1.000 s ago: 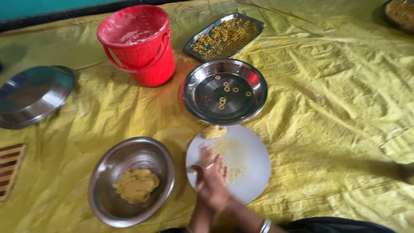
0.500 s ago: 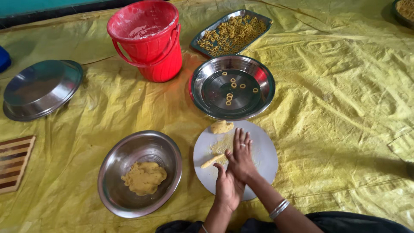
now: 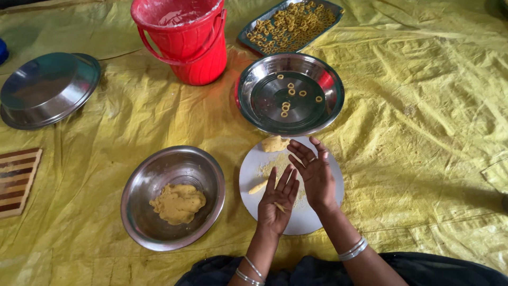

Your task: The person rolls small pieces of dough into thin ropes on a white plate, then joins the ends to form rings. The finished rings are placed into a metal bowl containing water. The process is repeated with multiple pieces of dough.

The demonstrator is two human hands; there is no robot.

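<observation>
Hands over a white round board on a yellow sheet
- Left hand: palm up, fingers straight and close together, a thin strand of dough lying across the palm; nothing pinched
- Right hand: just beside the left, palm turned toward it, fingers loosely spread; holds nothing
- Board: dusted with yellow crumbs; dough lump at its far edge, small rolled piece near its left edge
- Steel bowl, left of board: mass of yellow dough inside
- Steel plate, beyond board: a few dough rings
- Tray, farther back: heaped with many rings
- Red bucket: left of the tray
- Upturned steel dish: far left
- Wooden slatted board: left edge
</observation>
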